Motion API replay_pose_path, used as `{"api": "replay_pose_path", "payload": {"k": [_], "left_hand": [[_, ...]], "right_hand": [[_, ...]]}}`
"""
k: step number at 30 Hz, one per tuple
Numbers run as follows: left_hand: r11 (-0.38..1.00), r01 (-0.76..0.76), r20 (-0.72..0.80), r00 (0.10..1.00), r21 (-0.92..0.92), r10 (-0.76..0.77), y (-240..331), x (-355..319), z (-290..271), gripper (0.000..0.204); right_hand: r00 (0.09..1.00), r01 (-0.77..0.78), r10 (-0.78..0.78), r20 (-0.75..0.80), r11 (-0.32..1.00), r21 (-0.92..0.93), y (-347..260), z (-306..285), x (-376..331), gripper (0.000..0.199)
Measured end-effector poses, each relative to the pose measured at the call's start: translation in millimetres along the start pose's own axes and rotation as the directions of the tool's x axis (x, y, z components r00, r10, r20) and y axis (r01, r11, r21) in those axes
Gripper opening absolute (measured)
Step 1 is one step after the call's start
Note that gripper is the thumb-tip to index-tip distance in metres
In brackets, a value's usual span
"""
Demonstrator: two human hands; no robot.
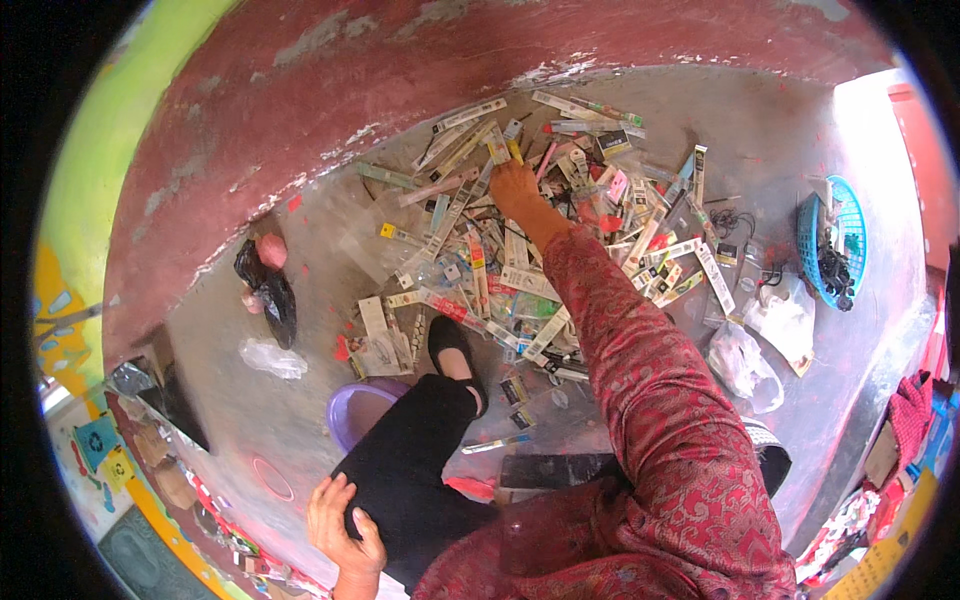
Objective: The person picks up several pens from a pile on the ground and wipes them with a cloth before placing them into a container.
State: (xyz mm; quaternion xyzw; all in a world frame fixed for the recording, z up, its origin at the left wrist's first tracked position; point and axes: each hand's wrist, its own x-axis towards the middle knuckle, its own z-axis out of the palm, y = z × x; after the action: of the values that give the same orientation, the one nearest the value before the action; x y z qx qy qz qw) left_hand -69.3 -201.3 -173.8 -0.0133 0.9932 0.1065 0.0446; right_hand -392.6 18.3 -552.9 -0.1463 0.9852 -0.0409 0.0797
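1. The right hand (515, 188) was at a yellow packet (514, 150) in the pile (480, 265), toward the floor's (230, 400) far edge. Its fingertips were hidden; I could not tell if they were closed on it.
2. The packet looked light, rather stiff, maybe slippery; its narrow sides seemed best for holding.
3. The left hand (345, 530) rested on the knee (395, 475), fingers loosely spread, well apart from the right.
4. The blue basket (862, 235) was near the floor's right edge.

Behind the right hand (515, 188), a dark red, ornately patterned sleeve (640, 365) is worn; farther back, black trousers (410, 480), black shoe (440, 333).
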Motion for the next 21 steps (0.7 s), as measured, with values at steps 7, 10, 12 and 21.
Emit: {"api": "replay_pose_path", "payload": {"k": [7, 10, 12, 21], "left_hand": [[0.998, 0.058, -0.009, 0.998, -0.008, -0.059, 8, 2, 0, 0.024], [0.999, 0.053, -0.014, 0.999, -0.013, -0.053, 7, 0, -1, 0.024], [0.998, 0.06, -0.012, 0.998, -0.005, -0.06, 5, -2, -1, 0.024], [0.998, 0.064, -0.027, 0.998, -0.029, -0.065, 3, -4, -1, 0.026]], "right_hand": [[0.991, -0.108, 0.121, 0.061, 0.976, -0.188, -7, 29, 6, 0.015], [0.979, -0.202, 0.204, 0.005, 0.969, -0.14, -10, 27, 6, 0.015], [0.973, -0.226, 0.229, 0.009, 0.967, -0.119, -10, 21, 7, 0.015], [0.991, -0.103, 0.098, 0.087, 0.993, 0.053, 6, 6, 2, 0.013]]}}
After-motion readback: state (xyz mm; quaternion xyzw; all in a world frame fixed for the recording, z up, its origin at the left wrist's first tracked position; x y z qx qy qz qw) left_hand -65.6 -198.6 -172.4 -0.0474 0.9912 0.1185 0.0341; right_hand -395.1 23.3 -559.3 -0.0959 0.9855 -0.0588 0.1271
